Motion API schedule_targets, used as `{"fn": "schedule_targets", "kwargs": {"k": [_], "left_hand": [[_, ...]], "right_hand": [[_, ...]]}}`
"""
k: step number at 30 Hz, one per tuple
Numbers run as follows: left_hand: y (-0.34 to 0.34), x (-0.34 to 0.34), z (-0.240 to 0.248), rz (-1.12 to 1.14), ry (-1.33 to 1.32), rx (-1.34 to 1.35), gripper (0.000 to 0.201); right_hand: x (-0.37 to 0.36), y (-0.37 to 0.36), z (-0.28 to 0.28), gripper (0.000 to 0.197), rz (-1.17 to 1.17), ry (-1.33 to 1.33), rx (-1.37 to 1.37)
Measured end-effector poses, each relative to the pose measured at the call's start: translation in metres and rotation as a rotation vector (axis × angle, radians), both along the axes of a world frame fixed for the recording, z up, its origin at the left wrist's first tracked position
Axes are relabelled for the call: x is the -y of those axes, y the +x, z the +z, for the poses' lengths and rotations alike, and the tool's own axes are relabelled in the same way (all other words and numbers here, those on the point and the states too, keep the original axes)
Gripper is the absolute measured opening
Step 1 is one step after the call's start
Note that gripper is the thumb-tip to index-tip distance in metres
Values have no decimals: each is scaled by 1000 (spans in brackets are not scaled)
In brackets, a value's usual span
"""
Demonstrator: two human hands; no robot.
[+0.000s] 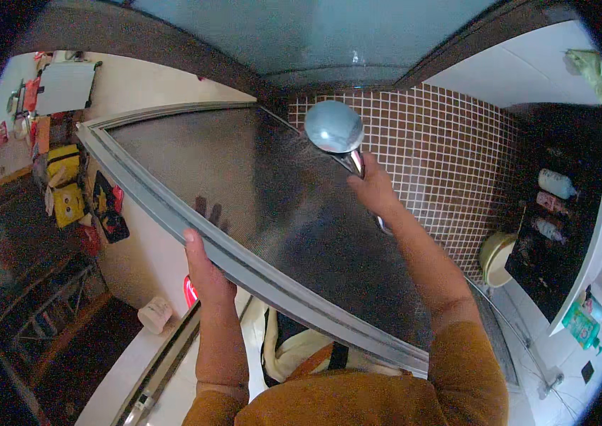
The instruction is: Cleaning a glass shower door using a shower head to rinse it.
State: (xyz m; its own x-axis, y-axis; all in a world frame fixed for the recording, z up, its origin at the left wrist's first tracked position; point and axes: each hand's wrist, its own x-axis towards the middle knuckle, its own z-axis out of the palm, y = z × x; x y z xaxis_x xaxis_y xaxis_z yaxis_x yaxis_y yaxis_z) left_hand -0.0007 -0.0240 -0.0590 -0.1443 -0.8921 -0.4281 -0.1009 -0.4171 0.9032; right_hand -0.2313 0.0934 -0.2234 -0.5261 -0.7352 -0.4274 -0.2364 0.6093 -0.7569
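Note:
A large window screen [329, 270], dark mesh in a grey metal frame, leans across the middle of the view. My left hand [210, 277] grips the frame's near left edge, thumb on top; its fingers show as dark shapes behind the mesh. Above the screen's far right part, my right hand [375, 186] is closed around the handle of a chrome shower head [334, 128]. Thin spray shows beside the head, over the mesh. Most of the handle's middle is covered by my fingers.
Brown mosaic tiles [450, 156] lie beyond the screen. At right are a pale round tub [497, 259], a dark panel with bottles [556, 183] near it, and a green bottle [582, 326]. Yellow items [66, 202] and a white cup-shaped thing [155, 314] are at left.

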Motion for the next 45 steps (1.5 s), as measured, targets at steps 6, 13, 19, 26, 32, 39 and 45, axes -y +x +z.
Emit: {"fn": "schedule_targets", "kwargs": {"k": [6,13,19,26,32,39,45], "left_hand": [[0,0,0,9,-29,27,68],[-5,0,1,11,6,0,67],[-3,0,1,-1,9,-13,65],[-7,-2,-1,24,-8,-12,64],[-1,0,-2,49,-21,-1,63],[-2,-1,-4,-2,-11,31,67],[-1,-2,2,60,-9,23,63]], "right_hand": [[-16,0,-31,41,-32,88,171],[-10,-5,-67,46,-175,-3,179],[2,-11,-65,43,-134,65,139],[-23,-5,-126,39,-158,109,-29],[16,-5,-92,51,-76,79,105],[31,8,-133,38,-185,-3,3],[72,11,-77,40,-144,-141,108]]}}
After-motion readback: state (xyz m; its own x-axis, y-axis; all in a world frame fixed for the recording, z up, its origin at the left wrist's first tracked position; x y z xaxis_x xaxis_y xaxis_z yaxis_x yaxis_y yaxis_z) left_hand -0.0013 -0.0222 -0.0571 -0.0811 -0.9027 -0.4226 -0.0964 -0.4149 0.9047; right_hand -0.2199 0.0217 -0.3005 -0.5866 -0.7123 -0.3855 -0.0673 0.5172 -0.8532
